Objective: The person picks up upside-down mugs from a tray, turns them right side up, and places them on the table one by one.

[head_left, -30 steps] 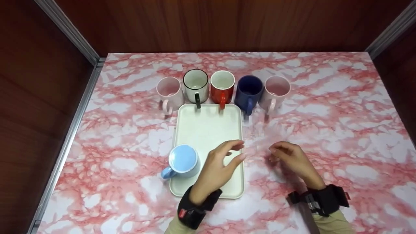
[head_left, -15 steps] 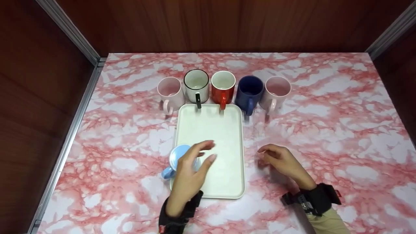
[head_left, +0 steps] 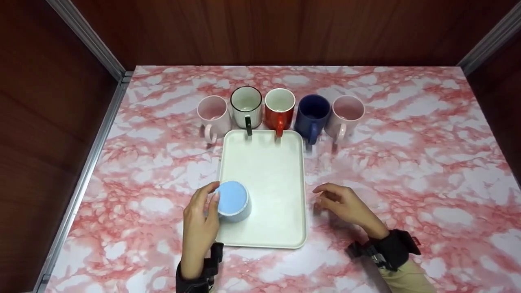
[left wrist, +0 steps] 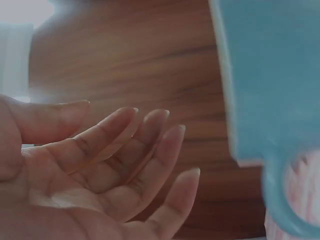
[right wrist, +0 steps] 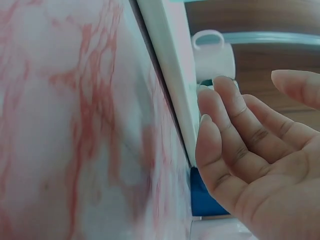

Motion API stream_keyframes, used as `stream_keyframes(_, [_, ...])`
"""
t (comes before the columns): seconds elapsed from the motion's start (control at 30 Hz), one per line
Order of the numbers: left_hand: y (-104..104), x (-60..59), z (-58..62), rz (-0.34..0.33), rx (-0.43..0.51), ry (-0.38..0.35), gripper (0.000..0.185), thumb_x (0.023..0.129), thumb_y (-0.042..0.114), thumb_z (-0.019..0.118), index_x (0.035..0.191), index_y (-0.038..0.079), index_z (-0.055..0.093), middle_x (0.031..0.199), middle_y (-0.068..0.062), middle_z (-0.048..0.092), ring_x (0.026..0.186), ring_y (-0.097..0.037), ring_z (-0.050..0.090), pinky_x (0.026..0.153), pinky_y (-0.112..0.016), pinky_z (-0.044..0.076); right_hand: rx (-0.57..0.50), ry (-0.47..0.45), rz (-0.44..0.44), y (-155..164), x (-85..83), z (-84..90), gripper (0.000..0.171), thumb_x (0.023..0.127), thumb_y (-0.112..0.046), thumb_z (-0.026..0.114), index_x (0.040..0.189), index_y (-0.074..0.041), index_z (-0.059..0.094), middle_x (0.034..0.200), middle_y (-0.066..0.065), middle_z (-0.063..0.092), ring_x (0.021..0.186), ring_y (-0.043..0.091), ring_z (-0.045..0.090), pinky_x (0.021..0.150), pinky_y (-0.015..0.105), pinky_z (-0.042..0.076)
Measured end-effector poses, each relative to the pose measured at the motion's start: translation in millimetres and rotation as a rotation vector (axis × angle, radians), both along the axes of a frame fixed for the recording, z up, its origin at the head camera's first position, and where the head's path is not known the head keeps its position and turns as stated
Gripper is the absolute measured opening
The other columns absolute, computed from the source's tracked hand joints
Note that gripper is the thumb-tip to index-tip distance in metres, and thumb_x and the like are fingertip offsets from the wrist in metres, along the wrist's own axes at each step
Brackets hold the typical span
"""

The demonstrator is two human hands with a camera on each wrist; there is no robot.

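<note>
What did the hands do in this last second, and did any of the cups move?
The left hand swept left across the white tray to the light blue mug, open beside its handle side without gripping it. The right hand slid slightly left toward the tray's edge, holding nothing. The blue mug, the tray and the five mugs in the back row stayed put.
</note>
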State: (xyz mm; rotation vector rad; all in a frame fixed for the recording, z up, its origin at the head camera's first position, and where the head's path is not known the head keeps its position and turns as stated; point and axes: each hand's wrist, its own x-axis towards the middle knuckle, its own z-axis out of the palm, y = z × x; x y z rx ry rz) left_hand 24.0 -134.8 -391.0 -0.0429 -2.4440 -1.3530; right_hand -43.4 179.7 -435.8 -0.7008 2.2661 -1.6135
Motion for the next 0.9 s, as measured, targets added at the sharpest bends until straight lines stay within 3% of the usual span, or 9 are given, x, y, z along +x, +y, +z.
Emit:
stream_keyframes(0.17, [-11,2.8,-11.9,0.071,-0.046,-0.078,0.026,0.088,-0.004,0.052,0.114,-0.005,0.057,0.113,-0.019,0.057,0.109,-0.033,0.051,0.090,-0.047,0.039,0.004,0.082,0.046,-9,3.8,10.3,0.018,0.083,0.012,0.056,0.101,0.014,0.056,0.075,0.025,0.061,0.064,0.006,0.057,0.058,0.020,0.046])
stream_keyframes(0.3, [-20,4.2,-23.9,0.102,-0.138,-0.155,0.031,0.086,-0.011,0.047,0.116,-0.009,0.054,0.114,-0.024,0.055,0.109,-0.038,0.050,0.090,-0.049,0.039,0.011,0.090,0.078,-10,2.5,3.2,0.020,0.083,0.011,0.057,0.103,0.014,0.055,0.076,0.023,0.063,0.065,0.017,0.061,0.059,0.023,0.046])
stream_keyframes(0.4, [-26,4.8,-32.8,0.078,-0.226,-0.204,0.031,0.086,-0.012,0.044,0.116,-0.012,0.052,0.112,-0.027,0.054,0.107,-0.042,0.049,0.090,-0.051,0.038,0.017,0.099,0.105,-11,0.1,-7.7,0.022,0.084,0.009,0.058,0.106,0.013,0.055,0.076,0.021,0.063,0.066,0.028,0.061,0.059,0.025,0.048])
stream_keyframes(0.57, [-34,9.2,-42.4,-0.001,-0.316,-0.257,0.032,0.085,-0.012,0.044,0.116,-0.013,0.051,0.111,-0.028,0.055,0.105,-0.044,0.049,0.089,-0.052,0.038,0.033,0.136,0.144,-16,-0.9,-16.6,0.021,0.086,0.002,0.058,0.107,0.009,0.056,0.076,0.014,0.065,0.065,0.024,0.061,0.059,0.027,0.048])
stream_keyframes(0.73, [-38,14.6,-45.4,-0.064,-0.313,-0.288,0.034,0.080,-0.012,0.046,0.113,-0.010,0.054,0.111,-0.026,0.056,0.106,-0.041,0.050,0.090,-0.051,0.038,0.064,0.175,0.162,-23,0.8,-17.6,0.020,0.088,-0.006,0.059,0.106,0.004,0.059,0.076,0.005,0.064,0.068,0.011,0.058,0.062,0.026,0.046])
stream_keyframes(0.9, [-39,18.1,-45.8,-0.101,-0.294,-0.301,0.031,0.078,-0.010,0.051,0.109,-0.008,0.056,0.106,-0.022,0.059,0.102,-0.039,0.054,0.086,-0.050,0.041,0.079,0.156,0.195,-30,3.1,-18.1,0.021,0.089,-0.007,0.058,0.107,0.004,0.058,0.075,0.009,0.064,0.065,0.014,0.058,0.059,0.027,0.047])
